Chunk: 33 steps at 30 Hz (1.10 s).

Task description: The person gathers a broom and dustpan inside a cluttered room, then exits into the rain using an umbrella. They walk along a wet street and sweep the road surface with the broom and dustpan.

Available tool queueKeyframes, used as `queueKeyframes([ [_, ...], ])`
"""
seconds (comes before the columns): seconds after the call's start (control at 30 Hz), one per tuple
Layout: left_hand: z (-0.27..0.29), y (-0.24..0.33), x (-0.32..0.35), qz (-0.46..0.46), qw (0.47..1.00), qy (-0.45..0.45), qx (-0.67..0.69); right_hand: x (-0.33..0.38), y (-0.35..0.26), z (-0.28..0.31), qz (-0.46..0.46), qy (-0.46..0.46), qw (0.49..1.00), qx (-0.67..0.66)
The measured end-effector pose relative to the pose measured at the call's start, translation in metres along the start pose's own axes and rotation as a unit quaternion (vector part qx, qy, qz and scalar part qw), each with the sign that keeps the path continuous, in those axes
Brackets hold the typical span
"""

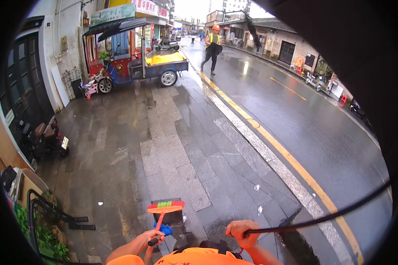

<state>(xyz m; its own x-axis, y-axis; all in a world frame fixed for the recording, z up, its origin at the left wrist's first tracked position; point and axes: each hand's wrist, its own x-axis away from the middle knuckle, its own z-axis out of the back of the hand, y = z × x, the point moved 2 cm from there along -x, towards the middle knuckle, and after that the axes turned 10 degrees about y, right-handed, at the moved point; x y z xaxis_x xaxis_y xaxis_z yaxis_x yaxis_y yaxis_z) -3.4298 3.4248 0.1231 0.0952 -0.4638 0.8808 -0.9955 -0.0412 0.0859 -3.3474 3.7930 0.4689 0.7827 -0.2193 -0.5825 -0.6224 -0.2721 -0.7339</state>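
Note:
My left hand (142, 239) is closed around the handle of a broom (166, 207), whose orange head has red and green bristles turned up. A black dustpan (174, 217) lies just behind and below the broom head. Something blue and crumpled (164, 229), like a cloth or bag, hangs beside the handle. A dark handle end pokes out by my left fingers; I cannot tell which tool it belongs to. My right hand (245, 232) grips the black shaft of an umbrella (314, 224). Its dark canopy fills the upper right.
Ahead, a cargo tricycle (166, 68) with a yellow cover stands on wet paving. A person in an orange helmet (213, 48) walks by the road edge. A scooter (46, 139) and a black metal frame (53, 212) stand at left. White litter (260, 210) lies near the kerb (269, 154).

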Motion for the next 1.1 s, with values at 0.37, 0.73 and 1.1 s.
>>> queueKeyframes([
  [0.37, -0.137, 0.432, -0.14, -0.031, 0.994, 0.106, -0.01, -0.35, 0.29, 0.159, -0.05, -0.145, 0.988, 0.017],
  [0.73, -0.279, 0.862, -0.177, -0.023, 0.999, 0.04, -0.016, -0.689, 0.485, 0.276, -0.261, -0.135, 0.954, 0.063],
  [1.1, -0.491, 1.3, -0.183, -0.095, 0.989, 0.114, -0.009, -1.054, 0.65, 0.389, -0.405, -0.18, 0.895, 0.045],
])
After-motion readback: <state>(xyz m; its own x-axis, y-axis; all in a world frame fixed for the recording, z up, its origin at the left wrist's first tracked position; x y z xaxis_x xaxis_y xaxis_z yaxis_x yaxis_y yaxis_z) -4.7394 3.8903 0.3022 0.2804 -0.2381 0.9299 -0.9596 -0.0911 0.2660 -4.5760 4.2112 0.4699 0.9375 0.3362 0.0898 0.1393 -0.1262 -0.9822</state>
